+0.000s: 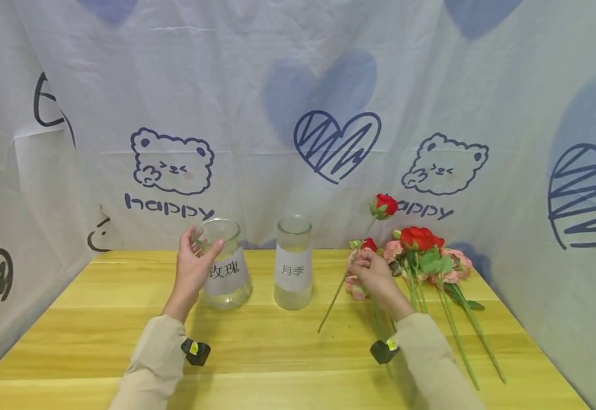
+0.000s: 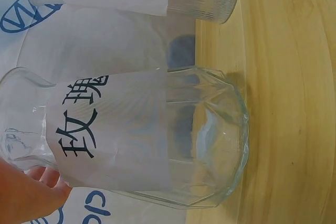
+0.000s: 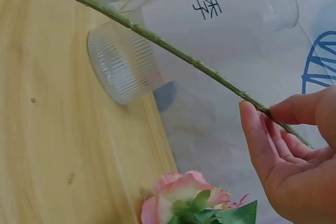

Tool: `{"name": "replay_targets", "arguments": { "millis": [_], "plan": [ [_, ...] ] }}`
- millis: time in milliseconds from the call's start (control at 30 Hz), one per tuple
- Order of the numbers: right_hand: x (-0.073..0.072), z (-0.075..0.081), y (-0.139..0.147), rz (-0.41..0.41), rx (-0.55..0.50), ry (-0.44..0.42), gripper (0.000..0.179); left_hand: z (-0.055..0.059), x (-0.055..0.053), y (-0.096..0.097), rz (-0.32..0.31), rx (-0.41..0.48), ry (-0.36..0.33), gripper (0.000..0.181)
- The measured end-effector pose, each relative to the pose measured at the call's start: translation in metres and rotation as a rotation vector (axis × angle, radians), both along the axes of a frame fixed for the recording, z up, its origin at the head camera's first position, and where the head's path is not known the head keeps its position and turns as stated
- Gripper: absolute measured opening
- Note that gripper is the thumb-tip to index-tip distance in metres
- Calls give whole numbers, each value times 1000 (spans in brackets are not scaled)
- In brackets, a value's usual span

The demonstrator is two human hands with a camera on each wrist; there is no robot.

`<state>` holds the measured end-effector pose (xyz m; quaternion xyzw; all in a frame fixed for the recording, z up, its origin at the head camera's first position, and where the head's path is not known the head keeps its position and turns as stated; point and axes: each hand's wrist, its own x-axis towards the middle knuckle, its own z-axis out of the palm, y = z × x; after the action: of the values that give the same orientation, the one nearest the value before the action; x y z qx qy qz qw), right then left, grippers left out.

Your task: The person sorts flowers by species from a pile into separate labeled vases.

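My left hand holds the neck of a wide glass vase, thumb in front and fingers behind. A paper label with black characters is on that vase, which stands upright on the table. Between thumb and fingertips, my right hand pinches the green stem of a red rose. The bloom points up and the stem's lower end slants down to the left. A slimmer glass vase, also labelled, stands between the hands, its base ribbed in the right wrist view.
On the right of the wooden table lies a bunch of artificial flowers, with a large red bloom, pink blooms and long green stems. A pink flower shows below my right hand. A printed cloth hangs behind.
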<state>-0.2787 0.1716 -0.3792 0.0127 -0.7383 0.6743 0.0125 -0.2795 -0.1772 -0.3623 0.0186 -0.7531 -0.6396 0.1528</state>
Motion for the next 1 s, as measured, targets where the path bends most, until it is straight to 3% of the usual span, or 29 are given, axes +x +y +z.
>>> {"name": "replay_targets", "arguments": {
  "millis": [133, 333, 567, 1000],
  "plan": [
    [-4, 5, 0, -47, -22, 1, 35, -1, -1, 0, 6, 10, 13, 85],
    [-9, 15, -3, -90, -100, 62, 15, -3, 0, 2, 7, 19, 17, 84],
    [-10, 27, -5, -94, -223, 120, 11, -4, -1, 4, 9, 21, 26, 84],
    [-13, 66, -25, -71, -404, 200, 10, -5, 0, 3, 16, 35, 41, 83]
  ]
}}
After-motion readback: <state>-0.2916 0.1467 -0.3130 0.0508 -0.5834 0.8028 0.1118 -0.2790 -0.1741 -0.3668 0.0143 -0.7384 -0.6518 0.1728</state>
